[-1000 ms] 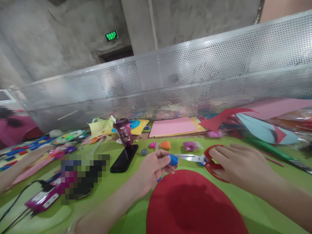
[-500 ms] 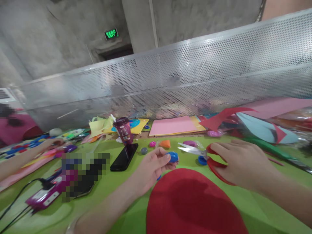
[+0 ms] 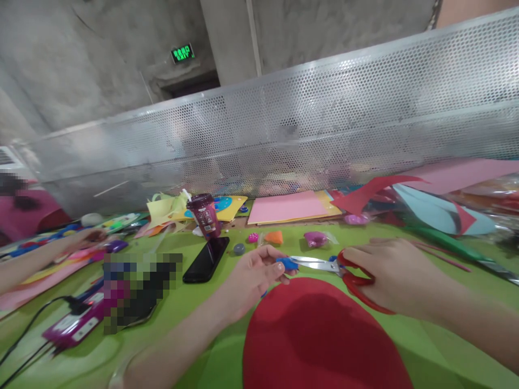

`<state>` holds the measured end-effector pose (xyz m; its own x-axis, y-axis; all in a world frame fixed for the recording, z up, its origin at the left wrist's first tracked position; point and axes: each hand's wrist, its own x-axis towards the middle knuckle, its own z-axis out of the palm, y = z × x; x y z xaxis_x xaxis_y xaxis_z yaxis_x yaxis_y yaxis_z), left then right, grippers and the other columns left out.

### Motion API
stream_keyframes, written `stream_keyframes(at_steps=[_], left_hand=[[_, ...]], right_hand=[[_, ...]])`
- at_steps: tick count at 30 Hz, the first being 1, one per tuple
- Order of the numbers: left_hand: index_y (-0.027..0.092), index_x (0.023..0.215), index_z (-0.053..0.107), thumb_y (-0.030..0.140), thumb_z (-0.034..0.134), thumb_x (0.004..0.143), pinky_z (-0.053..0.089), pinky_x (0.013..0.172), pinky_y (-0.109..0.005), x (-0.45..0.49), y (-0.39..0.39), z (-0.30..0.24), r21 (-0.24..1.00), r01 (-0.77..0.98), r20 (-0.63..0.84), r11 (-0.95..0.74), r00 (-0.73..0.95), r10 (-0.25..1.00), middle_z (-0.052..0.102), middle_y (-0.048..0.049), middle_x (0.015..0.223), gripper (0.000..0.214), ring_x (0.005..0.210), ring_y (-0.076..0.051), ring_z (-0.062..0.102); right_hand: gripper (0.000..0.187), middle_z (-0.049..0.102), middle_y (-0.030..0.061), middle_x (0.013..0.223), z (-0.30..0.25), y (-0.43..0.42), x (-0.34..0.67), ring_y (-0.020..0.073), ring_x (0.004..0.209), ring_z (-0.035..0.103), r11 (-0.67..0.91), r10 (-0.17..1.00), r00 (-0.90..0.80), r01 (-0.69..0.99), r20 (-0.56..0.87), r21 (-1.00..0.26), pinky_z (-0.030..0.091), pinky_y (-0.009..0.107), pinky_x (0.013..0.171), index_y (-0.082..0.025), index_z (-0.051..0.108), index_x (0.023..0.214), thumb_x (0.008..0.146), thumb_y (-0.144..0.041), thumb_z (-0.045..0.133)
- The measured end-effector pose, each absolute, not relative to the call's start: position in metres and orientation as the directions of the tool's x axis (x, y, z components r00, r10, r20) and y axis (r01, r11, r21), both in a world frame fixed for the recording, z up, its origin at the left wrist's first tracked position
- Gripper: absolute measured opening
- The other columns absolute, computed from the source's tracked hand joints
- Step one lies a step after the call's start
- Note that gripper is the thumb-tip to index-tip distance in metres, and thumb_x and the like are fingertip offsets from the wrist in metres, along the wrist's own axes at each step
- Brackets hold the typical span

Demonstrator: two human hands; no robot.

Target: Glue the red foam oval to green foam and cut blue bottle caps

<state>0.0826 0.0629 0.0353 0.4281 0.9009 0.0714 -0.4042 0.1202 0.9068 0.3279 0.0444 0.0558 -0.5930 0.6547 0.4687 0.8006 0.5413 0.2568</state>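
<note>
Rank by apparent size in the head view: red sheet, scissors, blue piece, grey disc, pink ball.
1. Red sheet
2. Scissors
3. Blue piece, partly covered
4. Grey disc and pink ball: too alike to rank

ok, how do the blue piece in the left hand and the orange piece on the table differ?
Colour: the blue piece is blue, the orange piece orange.
Support: the blue piece is pinched in the left hand; the orange piece lies on the green table.
Scissors: their blade tips are at the blue piece, away from the orange piece.
Shared: both are small beside the red sheet.
</note>
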Motion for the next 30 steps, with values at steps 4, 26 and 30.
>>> stream_keyframes(at_steps=[4,26,30], left_hand=[[0.012,0.076,0.062,0.027,0.084,0.055,0.046,0.06,-0.021,0.0823,0.0635,0.0341,0.906,-0.405,0.082,0.119,0.444,0.893,0.07,-0.0053,0.07,0.034,0.068,-0.014,0.065],[0.014,0.073,0.057,0.032,0.081,0.06,0.043,0.055,-0.02,0.0804,0.061,0.0396,0.912,-0.398,0.141,0.099,0.532,0.835,0.069,-0.0054,0.069,0.033,0.058,-0.01,0.059],[0.015,0.073,0.056,0.034,0.082,0.058,0.043,0.054,-0.021,0.08,0.0623,0.038,0.918,-0.382,0.114,0.111,0.52,0.846,0.068,-0.0057,0.069,0.036,0.058,-0.012,0.06]], right_hand=[[0.019,0.056,0.0007,0.054,0.0576,0.0446,0.3284,0.0183,0.046,0.051,0.582,0.609,-0.623,0.771,0.491,0.257,0.028,0.029,0.047,-0.022,0.054,0.068,0.072,-0.014,0.038],[0.019,0.046,-0.001,0.046,0.055,0.0447,0.3288,0.0148,0.041,0.043,0.543,0.596,-0.595,0.793,0.538,0.276,0.02,0.028,0.045,-0.023,0.051,0.066,0.073,-0.015,0.035],[0.015,0.047,-0.0008,0.048,0.0568,0.043,0.329,0.0153,0.044,0.043,0.567,0.617,-0.605,0.785,0.503,0.248,0.022,0.028,0.046,-0.023,0.051,0.066,0.072,-0.018,0.039]])
